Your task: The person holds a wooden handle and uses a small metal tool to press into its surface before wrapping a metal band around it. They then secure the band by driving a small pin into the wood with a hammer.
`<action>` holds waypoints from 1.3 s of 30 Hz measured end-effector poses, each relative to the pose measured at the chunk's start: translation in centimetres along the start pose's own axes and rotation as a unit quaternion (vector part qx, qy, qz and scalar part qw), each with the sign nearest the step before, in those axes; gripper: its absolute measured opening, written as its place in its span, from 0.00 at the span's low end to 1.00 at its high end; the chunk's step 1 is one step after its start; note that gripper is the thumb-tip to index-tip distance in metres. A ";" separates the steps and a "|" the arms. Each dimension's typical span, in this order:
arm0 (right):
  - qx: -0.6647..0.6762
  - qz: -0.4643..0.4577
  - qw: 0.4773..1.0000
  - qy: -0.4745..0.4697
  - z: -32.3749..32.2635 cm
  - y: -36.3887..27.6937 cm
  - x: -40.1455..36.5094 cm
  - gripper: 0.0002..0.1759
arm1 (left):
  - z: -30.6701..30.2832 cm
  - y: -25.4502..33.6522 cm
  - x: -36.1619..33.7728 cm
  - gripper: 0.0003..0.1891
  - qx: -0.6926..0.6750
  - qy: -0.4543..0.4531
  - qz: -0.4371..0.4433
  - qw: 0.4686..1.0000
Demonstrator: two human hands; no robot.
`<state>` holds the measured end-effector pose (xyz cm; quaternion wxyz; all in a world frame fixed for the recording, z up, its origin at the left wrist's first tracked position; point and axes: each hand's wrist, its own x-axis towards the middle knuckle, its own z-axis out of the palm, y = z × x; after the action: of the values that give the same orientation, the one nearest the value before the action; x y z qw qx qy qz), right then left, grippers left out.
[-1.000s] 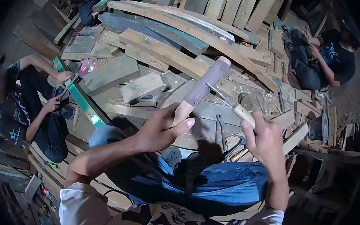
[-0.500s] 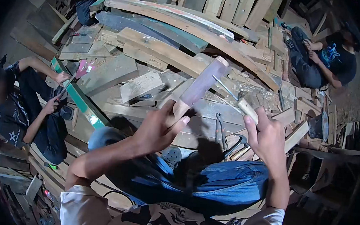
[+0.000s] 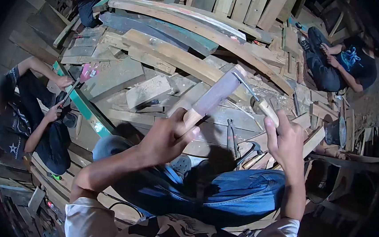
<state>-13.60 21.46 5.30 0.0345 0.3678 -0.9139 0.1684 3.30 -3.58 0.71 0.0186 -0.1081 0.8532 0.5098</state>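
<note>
My left hand [image 3: 164, 132] is closed around the lower end of a wooden piece [image 3: 216, 94], purple-grey in the middle with pale ends, which tilts up to the right. Between the thumb and fingers of my right hand [image 3: 285, 141] is a tool with a slim metal shaft and pale wooden handle [image 3: 268, 112]. Its shaft points up and left, and the tip overlaps the far end of the wooden piece. Below the hands, pincers [image 3: 232, 135] and a hammer [image 3: 250, 153] lie on the boards near my right knee.
Stacked planks and a long curved beam [image 3: 196, 28] lie ahead. Offcut blocks [image 3: 149, 91] and a green-edged board [image 3: 86, 106] are at left. People sit at left [image 3: 34, 115], at right [image 3: 341, 61] and at the far left, holding things. A dark shelf-like frame [image 3: 346, 164] stands at right.
The tool in my right hand has moved up and right, its tip shifting from beside the wooden piece to its far end. My left hand has barely moved.
</note>
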 end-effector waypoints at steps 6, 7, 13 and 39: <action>-0.022 -0.001 1.000 -0.018 -0.4 0.4 0.1 0.20 | -0.3 -0.5 0.1 0.18 0.015 -0.013 0.018 1.000; -0.030 -0.005 0.999 -0.026 -0.4 0.5 0.1 0.20 | -0.3 -0.4 0.1 0.18 0.015 -0.014 0.018 1.000; -0.021 0.008 0.999 -0.028 -0.2 0.4 0.4 0.20 | -0.3 -0.6 0.5 0.23 0.019 0.001 0.015 1.000; 0.003 -0.007 1.000 0.025 -0.7 0.9 -0.4 0.19 | 0.0 -0.3 0.2 0.22 -0.056 -0.013 -0.050 0.997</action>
<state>-13.92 22.54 5.60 0.0569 0.3698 -0.9097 0.1803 3.18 -3.74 0.43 0.0488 -0.1453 0.8165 0.5566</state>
